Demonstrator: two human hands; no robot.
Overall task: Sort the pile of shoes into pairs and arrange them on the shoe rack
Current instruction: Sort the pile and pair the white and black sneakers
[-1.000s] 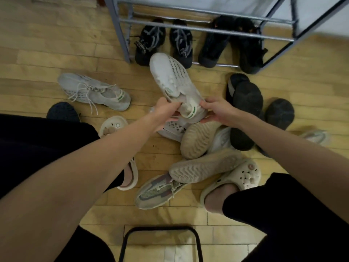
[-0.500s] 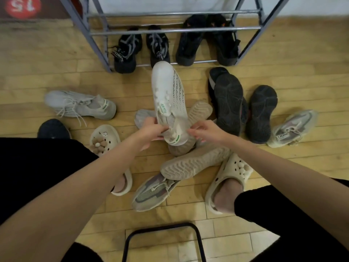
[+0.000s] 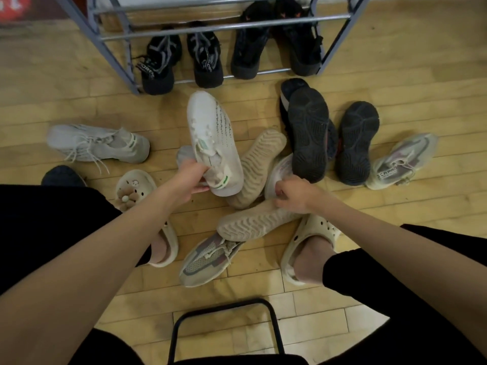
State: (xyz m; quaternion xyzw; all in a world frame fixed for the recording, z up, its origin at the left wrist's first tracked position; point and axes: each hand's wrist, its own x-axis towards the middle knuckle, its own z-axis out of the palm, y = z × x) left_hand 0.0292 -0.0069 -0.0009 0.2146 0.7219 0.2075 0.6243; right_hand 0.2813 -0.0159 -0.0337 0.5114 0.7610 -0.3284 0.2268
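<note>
My left hand (image 3: 191, 180) grips the heel of a white knit sneaker (image 3: 210, 133) with a green tab, held toe-forward above the pile. My right hand (image 3: 292, 194) is down on the pile, fingers curled on a white shoe (image 3: 280, 168) wedged between two beige shoes lying sole-up (image 3: 259, 164) (image 3: 253, 223). A matching white sneaker (image 3: 102, 144) lies apart on the left. Two black shoes lie sole-up (image 3: 308, 133) (image 3: 357, 143). Grey-pink sneakers lie at the right (image 3: 400, 162) and near my feet (image 3: 208, 258). The metal shoe rack (image 3: 226, 26) holds two black pairs.
My feet wear cream clogs (image 3: 313, 233) (image 3: 134, 188) on the wooden floor. A black metal frame (image 3: 224, 312) stands close in front of me at the bottom. A dark shoe toe (image 3: 62, 176) shows beside my left knee.
My right hand has let go of the white sneaker and dropped onto the pile to the right. My left hand alone holds the sneaker now.
</note>
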